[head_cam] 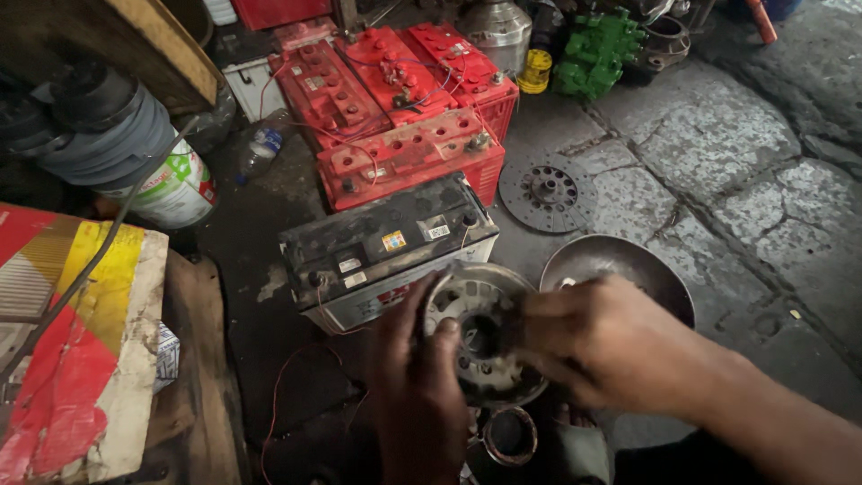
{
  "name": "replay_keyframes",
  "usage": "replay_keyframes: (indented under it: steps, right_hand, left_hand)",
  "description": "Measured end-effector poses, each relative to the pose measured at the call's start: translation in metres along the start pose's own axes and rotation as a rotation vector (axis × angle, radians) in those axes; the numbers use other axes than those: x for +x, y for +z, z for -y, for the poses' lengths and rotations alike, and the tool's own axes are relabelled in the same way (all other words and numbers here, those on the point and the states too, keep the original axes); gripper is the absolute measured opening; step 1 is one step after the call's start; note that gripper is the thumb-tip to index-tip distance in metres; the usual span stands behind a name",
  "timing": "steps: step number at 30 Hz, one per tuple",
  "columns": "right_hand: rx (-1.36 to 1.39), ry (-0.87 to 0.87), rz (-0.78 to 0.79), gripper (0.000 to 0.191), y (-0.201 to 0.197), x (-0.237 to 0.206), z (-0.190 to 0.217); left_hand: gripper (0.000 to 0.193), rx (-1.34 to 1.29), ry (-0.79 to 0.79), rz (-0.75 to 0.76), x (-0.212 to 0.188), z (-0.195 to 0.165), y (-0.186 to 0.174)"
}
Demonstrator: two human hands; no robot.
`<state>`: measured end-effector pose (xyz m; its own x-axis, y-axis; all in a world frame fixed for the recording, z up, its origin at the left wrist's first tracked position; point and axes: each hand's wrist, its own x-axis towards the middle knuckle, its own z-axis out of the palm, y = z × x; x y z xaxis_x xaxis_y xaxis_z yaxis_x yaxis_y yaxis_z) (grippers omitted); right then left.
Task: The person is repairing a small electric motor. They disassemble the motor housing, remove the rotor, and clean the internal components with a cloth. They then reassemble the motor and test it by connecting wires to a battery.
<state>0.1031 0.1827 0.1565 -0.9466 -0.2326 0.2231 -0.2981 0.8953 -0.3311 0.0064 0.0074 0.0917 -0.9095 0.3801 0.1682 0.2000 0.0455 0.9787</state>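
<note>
The stone floor (pixel 718 144) is carrying everything here; there is no bench. Red batteries (pixel 395 108) are standing at the back, and a black battery (pixel 386 242) is lying just in front of the hands. A clutch disc (pixel 548 191) is lying flat on the stones, and a metal bowl (pixel 620 265) is sitting beside the right hand.

Both hands are holding a round metal plate (pixel 480 332) above the floor, tilted toward the camera. The left hand (pixel 417 386) is closing on its near rim with the thumb over the face. The right hand (pixel 602 346) is gripping the right edge, fingers curled.

The plate is looking heavy, stiff and greasy, so probably slippery. The rim, with two hands, seems the safest place to hold. A small ring (pixel 509 436) is lying below.
</note>
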Motion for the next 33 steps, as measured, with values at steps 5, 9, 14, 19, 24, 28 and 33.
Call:
replay_keyframes:
  steps: [5, 9, 14, 19, 24, 28, 33]
  right_hand:
    - [0.001, 0.014, 0.172, 0.011, 0.007, 0.001, 0.002]
    - [0.087, -0.008, 0.121, 0.007, 0.002, 0.003, 0.003]
    - [0.168, 0.029, 0.146, 0.013, -0.003, 0.003, 0.001]
    - [0.151, 0.065, 0.169, 0.019, -0.002, 0.002, -0.003]
    - [0.211, 0.044, 0.171, 0.02, -0.005, 0.003, -0.008]
    - [0.161, -0.032, 0.088, 0.019, -0.005, 0.002, -0.004]
    - [0.091, 0.103, -0.161, 0.012, -0.006, 0.003, 0.003]
  left_hand:
    - [0.044, 0.038, 0.242, 0.062, -0.002, -0.002, -0.001]
    - [0.042, -0.046, 0.146, 0.079, -0.002, -0.007, 0.0]
    - [0.043, 0.027, 0.192, 0.129, -0.003, -0.016, -0.004]
    - [0.046, -0.083, 0.213, 0.144, -0.001, -0.023, -0.004]
    - [0.051, -0.046, 0.275, 0.119, -0.002, -0.022, -0.003]
    - [0.049, -0.041, 0.159, 0.07, -0.006, -0.016, -0.001]
    - [0.056, -0.123, 0.227, -0.017, -0.007, -0.013, -0.001]
